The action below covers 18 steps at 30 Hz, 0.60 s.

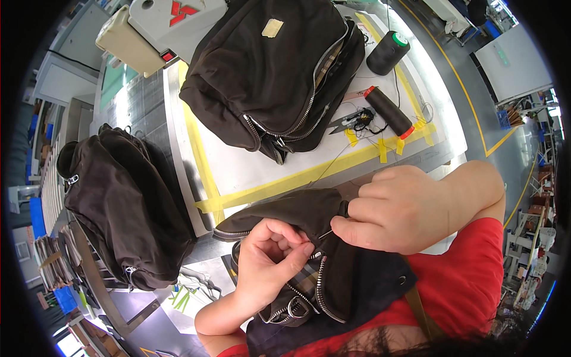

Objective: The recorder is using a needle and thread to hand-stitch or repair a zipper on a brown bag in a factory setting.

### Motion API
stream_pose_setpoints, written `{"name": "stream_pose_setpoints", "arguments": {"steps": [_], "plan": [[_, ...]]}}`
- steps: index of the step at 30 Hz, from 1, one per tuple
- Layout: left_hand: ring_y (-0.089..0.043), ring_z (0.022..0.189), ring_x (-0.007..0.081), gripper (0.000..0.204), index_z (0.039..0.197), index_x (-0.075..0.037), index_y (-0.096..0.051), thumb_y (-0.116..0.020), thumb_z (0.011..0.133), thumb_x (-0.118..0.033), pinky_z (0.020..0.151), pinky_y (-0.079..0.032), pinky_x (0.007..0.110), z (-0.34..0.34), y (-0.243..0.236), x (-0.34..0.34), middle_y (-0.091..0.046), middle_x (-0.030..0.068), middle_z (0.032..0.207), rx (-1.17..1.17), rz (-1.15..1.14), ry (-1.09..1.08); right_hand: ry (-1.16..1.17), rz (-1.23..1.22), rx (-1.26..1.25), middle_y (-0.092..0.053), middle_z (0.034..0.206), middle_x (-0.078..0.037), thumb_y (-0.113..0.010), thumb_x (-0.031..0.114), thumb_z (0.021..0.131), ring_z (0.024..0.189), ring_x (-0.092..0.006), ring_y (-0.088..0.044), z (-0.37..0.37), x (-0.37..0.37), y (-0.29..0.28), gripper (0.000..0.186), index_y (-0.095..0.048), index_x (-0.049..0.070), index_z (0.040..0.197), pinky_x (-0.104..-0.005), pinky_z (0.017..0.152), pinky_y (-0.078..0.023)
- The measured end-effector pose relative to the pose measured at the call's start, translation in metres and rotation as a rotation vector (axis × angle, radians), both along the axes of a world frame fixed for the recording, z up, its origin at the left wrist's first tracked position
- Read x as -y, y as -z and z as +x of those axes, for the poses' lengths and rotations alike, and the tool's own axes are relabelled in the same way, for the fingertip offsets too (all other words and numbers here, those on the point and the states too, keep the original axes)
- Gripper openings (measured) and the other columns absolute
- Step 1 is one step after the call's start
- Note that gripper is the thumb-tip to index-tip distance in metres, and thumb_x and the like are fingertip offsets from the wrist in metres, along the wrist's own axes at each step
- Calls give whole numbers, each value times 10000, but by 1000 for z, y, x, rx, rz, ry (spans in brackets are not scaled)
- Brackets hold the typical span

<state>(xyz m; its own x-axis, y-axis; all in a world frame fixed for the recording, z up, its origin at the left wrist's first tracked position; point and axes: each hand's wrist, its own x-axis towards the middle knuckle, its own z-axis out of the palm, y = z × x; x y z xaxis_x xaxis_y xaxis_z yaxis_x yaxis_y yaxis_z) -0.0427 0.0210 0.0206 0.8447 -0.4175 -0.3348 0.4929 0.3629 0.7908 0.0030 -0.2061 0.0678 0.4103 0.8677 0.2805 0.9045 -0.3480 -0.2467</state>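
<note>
A dark brown fabric bag [285,209] with open silver zippers lies against my body, its checked lining partly showing. My left hand [273,256] is closed in a pinch on its fabric beside a zipper end. My right hand [395,208] is closed just to the right, thumb and forefinger gripping a thin needle [325,235] that points toward my left fingertips. Its tip is too small to make out. Beyond my hands, a larger dark bag [256,77] with a small cream sticker [272,28] rests on the white worktop.
Another dark bag [122,208] sits on the left. Black thread spools [388,53] [389,112], scissors [345,123] and tangled black thread [366,121] lie at the right of the worktop. Yellow tape [285,185] borders it. A sewing machine [160,30] stands at the back left.
</note>
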Motion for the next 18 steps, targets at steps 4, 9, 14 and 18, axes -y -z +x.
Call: {"name": "stream_pose_setpoints", "arguments": {"steps": [4,9,14,18], "plan": [[-572,861,91,199,900,-19,-488,-600,792,106,755,-468,210,-1,2,-1,-585,69,921,31,-28,9,-4,-26,52,-404,582,30,-620,148,651,484,-110,-428,-2,-3,-3,218,-623,68,854,-244,415,-317],[-575,842,85,201,897,-21,-486,-602,792,104,735,-471,204,-2,1,1,-590,67,910,36,7,0,-8,-100,90,-393,574,30,-623,148,635,478,-101,-426,-4,-7,-9,192,-608,68,809,-239,414,-316],[-576,799,73,205,893,-21,-485,-607,788,105,692,-467,188,-2,-1,1,-596,65,904,55,49,-12,-44,-161,-101,-399,565,16,-602,129,653,518,-142,-491,5,-7,-7,169,-570,87,813,-280,431,-373],[-569,780,62,204,886,-20,-484,-609,786,105,658,-451,178,-2,0,0,-599,69,908,94,76,11,-42,-178,-269,-457,593,-3,-600,106,670,579,-184,-548,15,-3,0,171,-566,104,838,-316,465,-415]]}}
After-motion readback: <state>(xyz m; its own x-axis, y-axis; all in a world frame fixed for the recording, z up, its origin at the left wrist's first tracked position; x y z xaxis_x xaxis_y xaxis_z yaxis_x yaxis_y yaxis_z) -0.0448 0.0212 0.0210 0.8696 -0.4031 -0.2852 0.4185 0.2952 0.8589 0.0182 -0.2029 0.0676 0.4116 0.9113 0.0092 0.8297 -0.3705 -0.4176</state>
